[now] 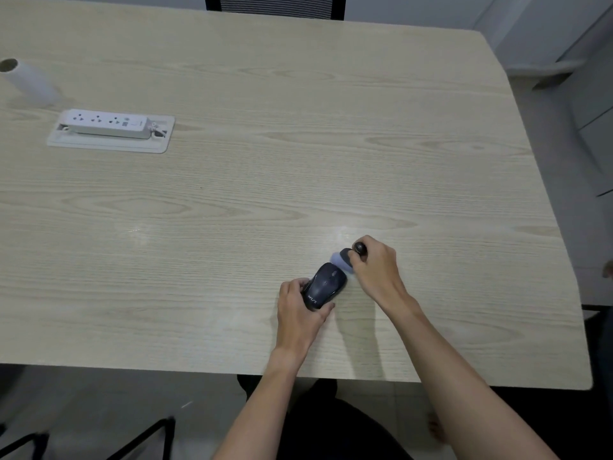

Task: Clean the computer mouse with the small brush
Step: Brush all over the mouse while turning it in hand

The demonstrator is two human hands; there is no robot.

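Note:
A dark grey computer mouse (324, 285) lies on the light wooden table (252, 200), near its front edge and right of centre. My left hand (300, 313) grips the mouse's rear and sides from below. My right hand (376, 265) is closed around the small brush (346, 257), whose dark handle knob sticks out above the fingers. The brush's pale bluish bristles touch the front end of the mouse and look blurred.
A white power strip (107, 123) sits in a recessed tray at the left of the table. A white roll (28, 80) lies at the far left. A dark chair back (275, 5) stands behind the far edge. The table's right edge runs close to my right arm.

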